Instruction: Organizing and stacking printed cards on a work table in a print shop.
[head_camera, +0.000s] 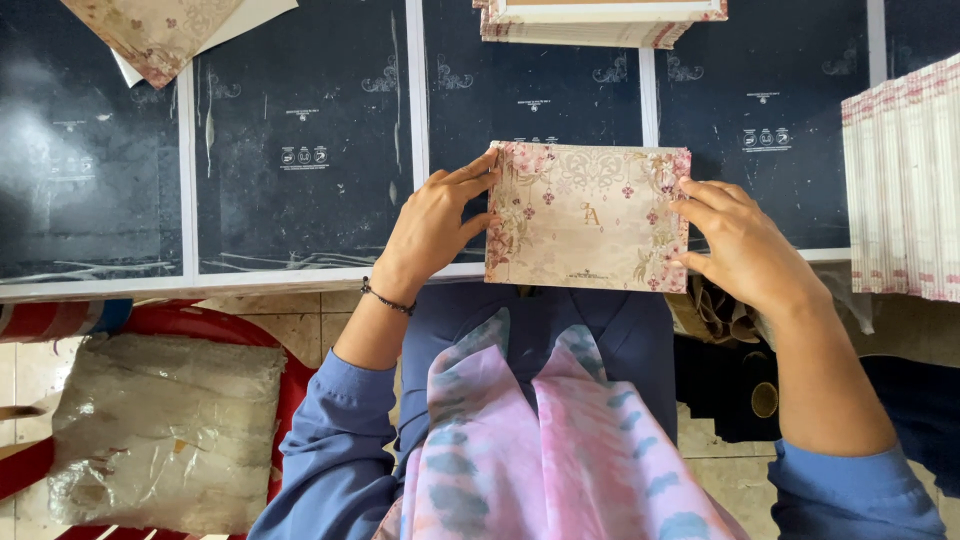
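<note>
Head view: floral card envelope (588, 216) lies at near counter (300, 180) edge. Left hand (432, 228) and right hand (745, 245) pinch its short edges. Judged light, stiff, crease-prone; grip by the edges.

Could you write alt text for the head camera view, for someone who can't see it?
Seen from above, a person's left hand and right hand hold a beige rectangular card with pink floral print by its short edges over a dark printed tabletop. Stacks of similar cards sit at the right and far edges.
</note>
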